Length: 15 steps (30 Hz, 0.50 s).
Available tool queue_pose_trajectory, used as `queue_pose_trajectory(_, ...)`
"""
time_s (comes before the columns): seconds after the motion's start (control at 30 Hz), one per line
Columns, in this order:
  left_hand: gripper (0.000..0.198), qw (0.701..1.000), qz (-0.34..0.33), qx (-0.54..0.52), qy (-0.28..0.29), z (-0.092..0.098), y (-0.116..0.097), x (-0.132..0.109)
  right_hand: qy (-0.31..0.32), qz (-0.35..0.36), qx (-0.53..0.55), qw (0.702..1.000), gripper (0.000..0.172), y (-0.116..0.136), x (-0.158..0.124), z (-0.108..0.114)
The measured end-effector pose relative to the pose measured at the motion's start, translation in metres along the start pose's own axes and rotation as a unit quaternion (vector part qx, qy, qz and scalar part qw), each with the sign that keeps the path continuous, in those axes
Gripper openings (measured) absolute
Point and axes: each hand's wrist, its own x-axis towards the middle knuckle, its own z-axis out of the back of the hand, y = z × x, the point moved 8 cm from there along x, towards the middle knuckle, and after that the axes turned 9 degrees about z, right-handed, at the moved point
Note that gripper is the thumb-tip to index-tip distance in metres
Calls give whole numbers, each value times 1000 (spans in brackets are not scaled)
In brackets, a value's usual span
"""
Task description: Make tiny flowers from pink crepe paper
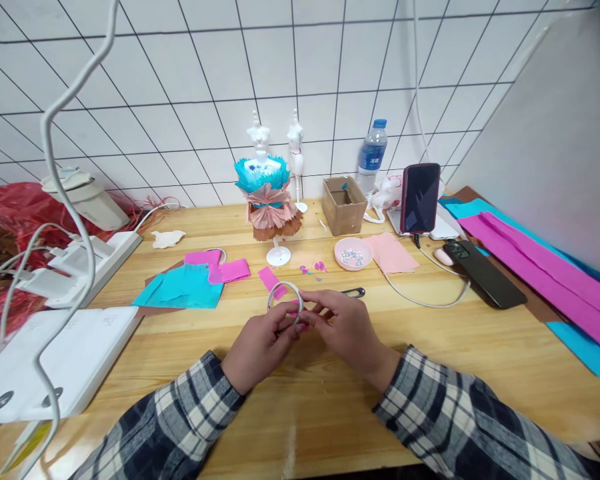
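Observation:
My left hand (265, 343) and my right hand (350, 327) meet over the front of the wooden table. Between their fingertips stands a thin white ring (286, 285), which looks like a narrow roll of tape. The left fingers wrap its lower side, and the right thumb and index finger pinch its right edge. A bit of pink shows inside the ring. Just beyond lies a pink paper strip (272, 281), with small pink-and-blue pieces (320, 267) to its right. A black loop handle (355, 292) pokes out behind my right hand; its other end is hidden.
A small dress form (270, 200) in ruffled blue, pink and brown paper stands near the wall. Around it are a pink dish (353, 255) of gems, a cardboard box (343, 207), a bottle (373, 157), phones (485, 273) and blue paper (180, 287). A white cable (87, 253) hangs at left.

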Motion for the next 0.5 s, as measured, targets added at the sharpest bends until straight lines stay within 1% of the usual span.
queue_pose_trajectory(0.1,21,1000,-8,24,-2,1,-4,0,-3,-12,7,1000,25,-1,-1,0)
queue_pose_trajectory(0.23,21,993,-19,120,-10,1,-8,-1,7,-22,70,997,39,1,1,-2)
queue_pose_trajectory(0.3,23,987,-20,160,-7,-1,-8,0,5,-22,70,997,40,2,3,-2)
queue_pose_trajectory(0.37,23,985,-22,171,-2,-2,-8,0,2,-32,79,996,37,-1,4,-2)
queue_pose_trajectory(0.5,22,988,-30,154,-1,-1,-9,1,-4,-82,152,985,31,-11,1,-6)
